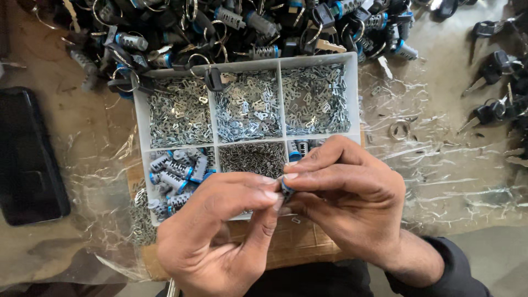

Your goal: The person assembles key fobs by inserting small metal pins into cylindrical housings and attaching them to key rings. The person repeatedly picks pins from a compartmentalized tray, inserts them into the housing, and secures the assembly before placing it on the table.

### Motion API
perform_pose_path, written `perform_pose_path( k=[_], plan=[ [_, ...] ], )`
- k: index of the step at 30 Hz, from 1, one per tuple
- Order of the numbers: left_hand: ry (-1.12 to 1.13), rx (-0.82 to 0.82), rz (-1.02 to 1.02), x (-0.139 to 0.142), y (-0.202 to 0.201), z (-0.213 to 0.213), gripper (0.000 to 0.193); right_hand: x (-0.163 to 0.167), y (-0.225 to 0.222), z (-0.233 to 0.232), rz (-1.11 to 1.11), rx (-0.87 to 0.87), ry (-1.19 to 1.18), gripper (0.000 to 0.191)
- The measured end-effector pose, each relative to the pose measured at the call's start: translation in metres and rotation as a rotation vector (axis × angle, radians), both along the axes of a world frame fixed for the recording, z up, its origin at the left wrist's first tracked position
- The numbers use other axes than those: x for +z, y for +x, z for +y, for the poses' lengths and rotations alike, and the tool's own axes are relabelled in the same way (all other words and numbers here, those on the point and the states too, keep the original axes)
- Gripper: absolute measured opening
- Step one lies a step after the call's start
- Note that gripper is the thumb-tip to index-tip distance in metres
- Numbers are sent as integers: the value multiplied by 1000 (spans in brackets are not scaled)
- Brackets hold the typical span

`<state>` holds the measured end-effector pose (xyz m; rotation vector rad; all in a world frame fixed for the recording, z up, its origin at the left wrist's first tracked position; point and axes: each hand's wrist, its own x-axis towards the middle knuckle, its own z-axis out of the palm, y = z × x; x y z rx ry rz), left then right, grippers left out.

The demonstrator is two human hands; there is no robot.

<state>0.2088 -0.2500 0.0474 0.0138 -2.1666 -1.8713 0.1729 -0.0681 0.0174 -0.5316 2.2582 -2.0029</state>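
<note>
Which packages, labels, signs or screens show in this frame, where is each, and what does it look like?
Phone: flat on the table at the left edge, a dark rectangle with rounded corners, screen black and unlit.
Compartment box: centre, white plastic tray divided into cells of small metal parts and blue-ended cylinders, partly hidden by both hands.
Clear plastic sheet: crinkled, spread under the box.
No labels or signs.

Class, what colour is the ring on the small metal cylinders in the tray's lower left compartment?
Blue, on silver cylinders; the head view shows it clearly.

A brown workbench (pixel 82 115) carries crinkled clear plastic sheet (pixel 456 176), a white compartment tray (pixel 355 93), a black phone (pixel 27 159) and heaped keyed lock cylinders (pixel 247 25).
</note>
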Motion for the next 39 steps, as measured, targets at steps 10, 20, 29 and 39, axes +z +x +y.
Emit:
perform_pose_path(
  k=[10,20,29,39],
  plan=[
    [102,0,-118,-1,5,-1,17,2,-2,-1,-41,17,-24,30],
    [84,64,-101,-2,4,5,16,2,-1,-3,-81,40,-77,29],
    [-727,96,125,6,-16,-12,18,4,-6,-5,-178,26,-109,35],
    [-135,125,-79,11,-6,1,14,-2,-4,-4,-266,3,-266,34]
  ],
)
